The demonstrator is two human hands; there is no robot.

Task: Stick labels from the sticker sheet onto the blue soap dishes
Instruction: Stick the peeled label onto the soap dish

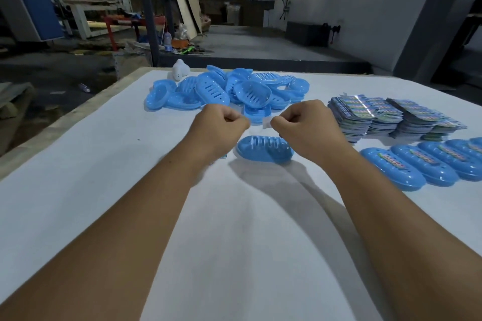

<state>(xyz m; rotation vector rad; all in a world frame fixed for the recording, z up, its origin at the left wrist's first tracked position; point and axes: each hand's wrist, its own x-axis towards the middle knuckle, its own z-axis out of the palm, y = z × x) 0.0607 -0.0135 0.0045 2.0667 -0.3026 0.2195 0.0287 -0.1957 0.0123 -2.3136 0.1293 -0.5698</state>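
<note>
While held above the bare soap dish (264, 149), both hands' fingers pinching a pale label (266, 122): left hand (221, 125), right hand (305, 125). Peeling step, seemingly. Next: lowering and pressing flat along the dish top.

White table (78, 190) fills the lower frame. White plastic object (179, 72) at its far edge, 11 o'clock. Past it on the floor: plastic bottle (84, 88) at 9 o'clock, red metal frame (122, 24) and leaning wooden boards (186, 0) at 11-12 o'clock.
</note>
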